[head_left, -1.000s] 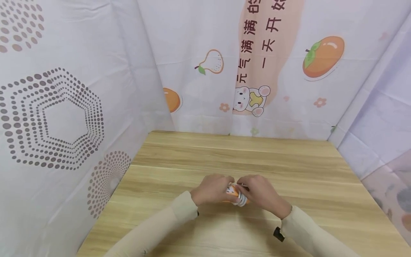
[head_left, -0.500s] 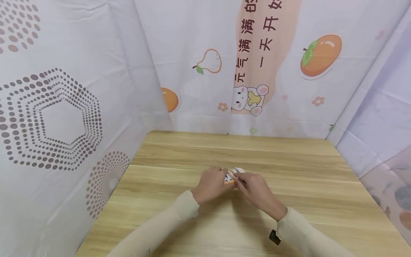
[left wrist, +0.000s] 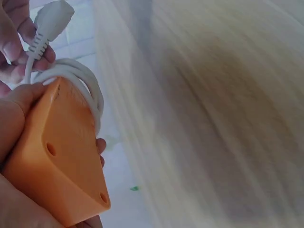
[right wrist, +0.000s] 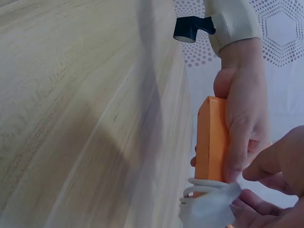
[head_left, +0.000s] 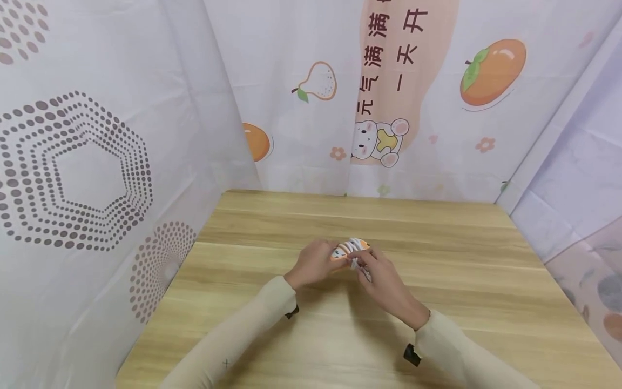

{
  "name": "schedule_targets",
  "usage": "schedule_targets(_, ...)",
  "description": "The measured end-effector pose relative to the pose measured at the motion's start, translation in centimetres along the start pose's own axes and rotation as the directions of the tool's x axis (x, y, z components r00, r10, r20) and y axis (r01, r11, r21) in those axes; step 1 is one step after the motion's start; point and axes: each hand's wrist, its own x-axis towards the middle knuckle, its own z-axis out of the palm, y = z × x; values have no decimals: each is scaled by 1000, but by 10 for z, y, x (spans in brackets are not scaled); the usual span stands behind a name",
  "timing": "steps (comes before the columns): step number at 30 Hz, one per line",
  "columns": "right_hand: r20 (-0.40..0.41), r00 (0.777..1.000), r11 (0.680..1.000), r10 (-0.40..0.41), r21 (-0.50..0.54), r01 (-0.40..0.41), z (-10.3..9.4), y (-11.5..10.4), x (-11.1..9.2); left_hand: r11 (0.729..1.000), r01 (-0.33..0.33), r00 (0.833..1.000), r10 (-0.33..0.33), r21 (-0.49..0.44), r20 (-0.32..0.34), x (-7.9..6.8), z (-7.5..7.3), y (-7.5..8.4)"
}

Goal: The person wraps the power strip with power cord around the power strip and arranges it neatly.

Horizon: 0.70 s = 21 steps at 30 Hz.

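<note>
An orange power strip (left wrist: 66, 152) with a white socket face (head_left: 338, 252) is held above the table. My left hand (head_left: 315, 262) grips one end of it, the thumb along its side. White cord (head_left: 353, 246) is wound in several loops round its other end. At those loops, the fingers of my right hand (head_left: 389, 285) pinch the cord's white plug (left wrist: 53, 21) by its ribbed neck. In the right wrist view the plug (right wrist: 211, 209) looks blurred, close to the loops. Part of the socket face is hidden by my fingers.
A wood-grain table (head_left: 272, 221) lies under both hands. White printed curtains (head_left: 291, 135) rise at its back and both sides. A small black piece (head_left: 412, 355) hangs by the right cuff, another (head_left: 292, 312) by the left.
Both hands and the power strip have moved a little farther away from me. The strip has turned, and its cord loops show more plainly. The right hand has shifted to the near side of the loops.
</note>
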Motion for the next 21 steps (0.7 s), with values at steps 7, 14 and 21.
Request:
schedule_targets(7, 60, 998, 997, 34, 66, -38, 0, 4, 2, 982, 11, 998, 0, -190, 57, 1, 5, -14)
schedule_targets(14, 102, 994, 997, 46, 58, -53, 2, 12, 5, 945, -16, 995, 48, -325, 91, 5, 12, -27)
schedule_targets(21, 213, 970, 987, 119, 77, -138, 5, 29, 8, 930, -90, 982, 142, -357, 122, 5, 21, -35)
